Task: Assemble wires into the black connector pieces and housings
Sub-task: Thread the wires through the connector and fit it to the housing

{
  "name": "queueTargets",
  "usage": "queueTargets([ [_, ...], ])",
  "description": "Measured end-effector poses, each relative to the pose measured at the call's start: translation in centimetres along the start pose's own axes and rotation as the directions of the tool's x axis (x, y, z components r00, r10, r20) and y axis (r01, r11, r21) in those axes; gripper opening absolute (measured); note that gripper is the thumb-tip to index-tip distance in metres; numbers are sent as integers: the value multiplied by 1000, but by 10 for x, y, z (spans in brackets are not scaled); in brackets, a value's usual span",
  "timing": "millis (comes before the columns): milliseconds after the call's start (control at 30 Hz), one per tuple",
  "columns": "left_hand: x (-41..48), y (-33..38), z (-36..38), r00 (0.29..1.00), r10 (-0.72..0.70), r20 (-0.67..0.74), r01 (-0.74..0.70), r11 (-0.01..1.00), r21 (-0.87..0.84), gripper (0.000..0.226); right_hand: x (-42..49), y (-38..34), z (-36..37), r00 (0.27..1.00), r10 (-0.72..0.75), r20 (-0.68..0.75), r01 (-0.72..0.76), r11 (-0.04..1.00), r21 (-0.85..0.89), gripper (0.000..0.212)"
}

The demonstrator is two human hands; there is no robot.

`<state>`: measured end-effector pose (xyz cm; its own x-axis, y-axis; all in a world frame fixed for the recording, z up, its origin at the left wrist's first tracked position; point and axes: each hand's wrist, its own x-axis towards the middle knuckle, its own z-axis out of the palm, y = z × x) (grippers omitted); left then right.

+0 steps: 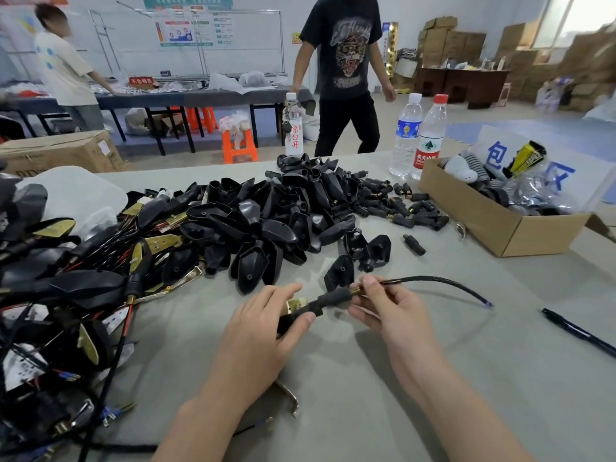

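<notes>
Left grip (263, 328) curls around the black connector piece (333, 300), held over the bench (466, 378). Right grip (390, 315) pinches the black wire (433, 281) at the connector's brass end, and the wire trails off to its right. Loose black housings (266, 221) lie heaped beyond both grips.
</notes>
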<state>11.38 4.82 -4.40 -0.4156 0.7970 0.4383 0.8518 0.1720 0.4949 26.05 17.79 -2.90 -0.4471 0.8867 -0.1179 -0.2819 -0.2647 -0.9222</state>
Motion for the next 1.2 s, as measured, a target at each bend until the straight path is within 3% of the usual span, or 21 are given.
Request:
queueTargets([
  [167, 0, -1, 2, 1000, -11, 27, 11, 1000, -15, 45, 4, 0, -3, 1000, -2, -7, 3, 994, 105, 22],
  [433, 0, -5, 7, 1000, 7, -25, -8, 999, -50, 48, 3, 9, 0, 990, 81, 120, -97, 986, 137, 13],
  [733, 3, -6, 7, 995, -97, -7, 92, 963, -255, 25, 4, 6, -1, 991, 84, 104, -103, 976, 191, 14],
  [800, 5, -5, 6, 993, -122, 7, 119, 951, -285, 33, 5, 5, -1, 990, 86, 115, -108, 974, 201, 15],
  [900, 5, -5, 6, 983, -180, 28, 178, 916, -360, 39, 4, 5, -1, 989, 78, 127, -104, 973, 207, 14],
  [1033, 6, -7, 4, 962, -263, 71, 258, 797, -547, 46, 2, 5, -1, 986, 72, 150, -105, 969, 222, 16],
  [1200, 5, -4, 2, 960, -277, 43, 245, 755, -608, 49, -2, 8, 4, 970, 114, 213, -155, 970, 188, 23],
])
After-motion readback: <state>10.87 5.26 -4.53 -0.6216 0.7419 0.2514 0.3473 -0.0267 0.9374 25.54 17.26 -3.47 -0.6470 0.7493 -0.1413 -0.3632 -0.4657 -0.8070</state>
